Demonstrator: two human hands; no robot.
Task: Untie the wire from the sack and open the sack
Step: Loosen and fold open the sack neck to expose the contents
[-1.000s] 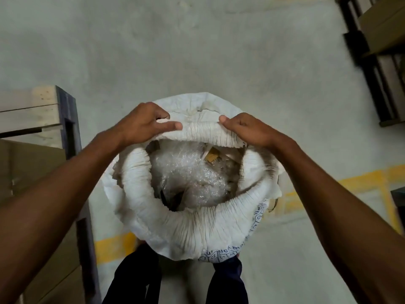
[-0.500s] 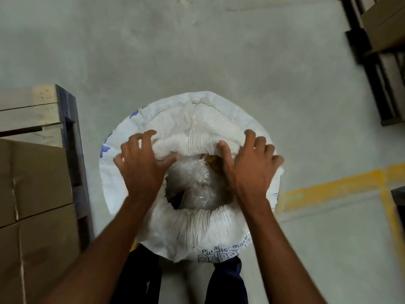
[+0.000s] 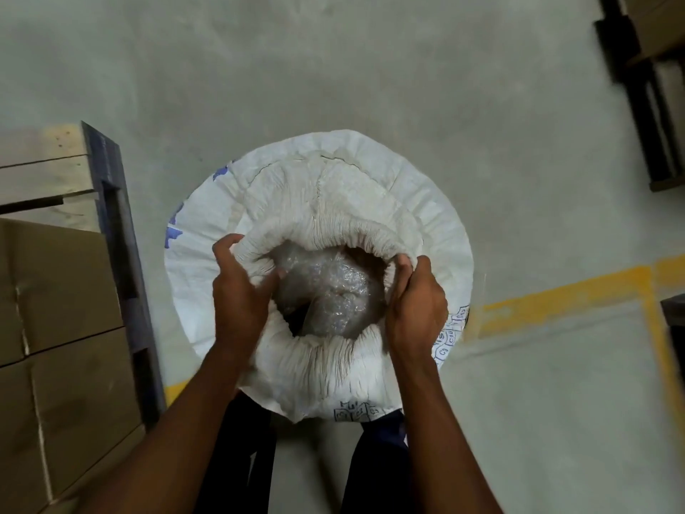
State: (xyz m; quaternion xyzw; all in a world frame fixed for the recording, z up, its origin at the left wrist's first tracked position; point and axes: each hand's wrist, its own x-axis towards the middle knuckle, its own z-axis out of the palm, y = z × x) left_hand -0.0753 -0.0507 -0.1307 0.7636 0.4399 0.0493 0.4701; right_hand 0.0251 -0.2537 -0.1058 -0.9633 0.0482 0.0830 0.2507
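A white woven sack (image 3: 419,202) with blue print stands upright on the floor in front of me. Its mouth is open, and the top is rolled down into a thick pleated rim (image 3: 326,228). Inside lies crumpled clear bubble wrap (image 3: 330,287). My left hand (image 3: 237,291) grips the left side of the rolled rim, thumb inside the opening. My right hand (image 3: 415,306) holds the right side of the rim, fingers curled over it. No wire is visible.
A wooden pallet (image 3: 48,168) with a dark blue edge and stacked cardboard boxes (image 3: 55,346) stand close on the left. A dark pallet with boxes (image 3: 645,87) sits at the top right. Yellow floor tape (image 3: 556,302) runs on the right. My dark trouser legs (image 3: 378,461) are below the sack.
Both hands have moved from the far part of the rim to its left and right sides, nearer to me. The rolled rim sits lower and the mouth is rounder.
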